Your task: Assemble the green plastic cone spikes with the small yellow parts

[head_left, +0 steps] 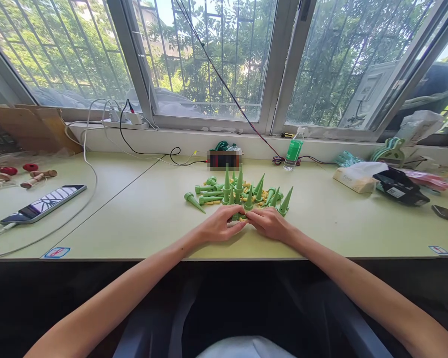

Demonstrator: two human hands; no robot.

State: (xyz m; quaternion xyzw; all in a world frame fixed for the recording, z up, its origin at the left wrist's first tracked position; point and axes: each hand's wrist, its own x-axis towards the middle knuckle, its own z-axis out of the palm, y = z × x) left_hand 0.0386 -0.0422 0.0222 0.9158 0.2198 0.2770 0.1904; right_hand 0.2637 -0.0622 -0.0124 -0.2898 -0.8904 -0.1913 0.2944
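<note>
My left hand point(224, 223) and my right hand point(269, 222) meet at the near side of a cluster of green plastic spikes point(248, 200). The fingers of both are bent and drawn together, with fingertips touching or almost so. A bit of green and yellow shows between them, but the fingers cover most of it. Several spikes stand upright on wide collars, points up. Others lie on their sides at the left, such as one spike point(194, 202) pointing toward me. Small yellow pieces point(260, 203) are scattered among the spikes.
A pale green table point(134, 228) runs below the window. A phone point(45, 204) on a white cable lies left, near wooden toys point(39, 178). Behind the spikes sits a blurred-out dark device point(224, 160). A bottle point(294, 150), a tissue pack point(356, 177) and a black packet point(399, 186) are rightward.
</note>
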